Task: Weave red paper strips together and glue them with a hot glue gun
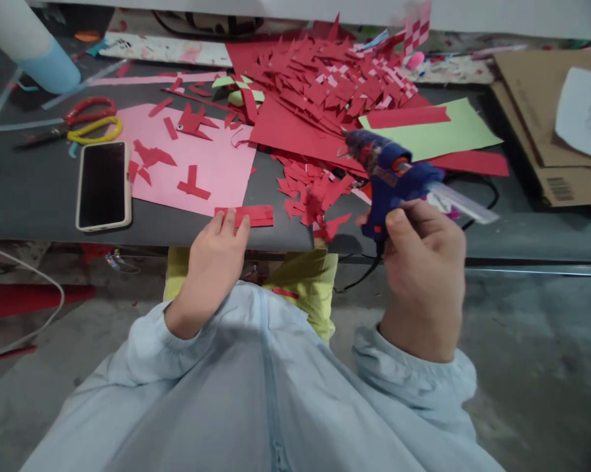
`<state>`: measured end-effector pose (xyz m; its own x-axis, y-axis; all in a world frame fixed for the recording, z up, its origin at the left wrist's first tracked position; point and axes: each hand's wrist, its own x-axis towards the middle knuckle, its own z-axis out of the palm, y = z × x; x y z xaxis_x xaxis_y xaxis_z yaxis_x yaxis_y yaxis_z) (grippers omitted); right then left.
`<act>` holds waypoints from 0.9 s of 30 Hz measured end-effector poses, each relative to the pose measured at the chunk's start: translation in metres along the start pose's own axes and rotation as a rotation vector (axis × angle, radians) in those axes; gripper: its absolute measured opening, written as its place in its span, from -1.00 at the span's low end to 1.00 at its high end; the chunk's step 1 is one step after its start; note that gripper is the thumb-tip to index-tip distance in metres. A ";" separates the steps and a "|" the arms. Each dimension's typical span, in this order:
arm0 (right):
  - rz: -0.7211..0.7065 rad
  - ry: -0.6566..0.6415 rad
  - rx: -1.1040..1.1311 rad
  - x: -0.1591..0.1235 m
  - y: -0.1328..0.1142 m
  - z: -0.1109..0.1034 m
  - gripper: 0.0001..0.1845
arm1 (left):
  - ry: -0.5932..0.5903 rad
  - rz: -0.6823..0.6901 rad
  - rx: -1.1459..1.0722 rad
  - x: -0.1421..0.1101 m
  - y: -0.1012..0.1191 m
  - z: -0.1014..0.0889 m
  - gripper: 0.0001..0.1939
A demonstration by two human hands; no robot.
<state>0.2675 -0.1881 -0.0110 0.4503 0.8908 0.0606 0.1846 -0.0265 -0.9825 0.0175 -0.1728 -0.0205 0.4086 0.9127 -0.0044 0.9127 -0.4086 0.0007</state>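
Observation:
In my right hand (pixel 423 255) is a blue hot glue gun (pixel 386 180), its nozzle pointing up and left and a clear glue stick (pixel 465 203) jutting from its back. My left hand (pixel 220 252) lies with fingertips on a folded red paper strip (pixel 256 216) at the table's front edge; the fingers are stretched out. Just beyond that strip is a pink paper sheet (pixel 221 177) bearing red scraps and a red paper fish (pixel 195 122) with a stuck-on eye. Beside the glue gun, red cut pieces (pixel 315 187) lie in a loose heap.
A phone (pixel 103 187) and scissors (pixel 86 124) lie at the left, near a white-and-blue cylinder (pixel 44 56). Toward the back rises a large pile of red paper pieces (pixel 319 78). Green paper (pixel 465 131) and cardboard (pixel 536 124) are at the right. The gun's cord (pixel 368 270) hangs over the edge.

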 end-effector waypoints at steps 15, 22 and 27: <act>0.137 -0.203 0.067 0.003 0.007 0.024 -0.65 | -0.037 0.025 -0.084 -0.002 -0.007 0.005 -0.53; 0.227 -0.116 0.033 0.004 0.002 0.029 -0.68 | -0.039 0.024 -0.114 -0.003 -0.008 0.007 -0.51; 0.271 -0.128 -0.028 0.002 -0.004 0.030 -0.74 | -0.025 0.029 -0.119 -0.004 -0.008 0.009 -0.52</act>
<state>0.2416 -0.1731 -0.0123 0.3729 0.8995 -0.2276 0.0979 -0.2821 -0.9544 0.0085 -0.1731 -0.0290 0.4360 0.8995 -0.0281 0.8949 -0.4300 0.1196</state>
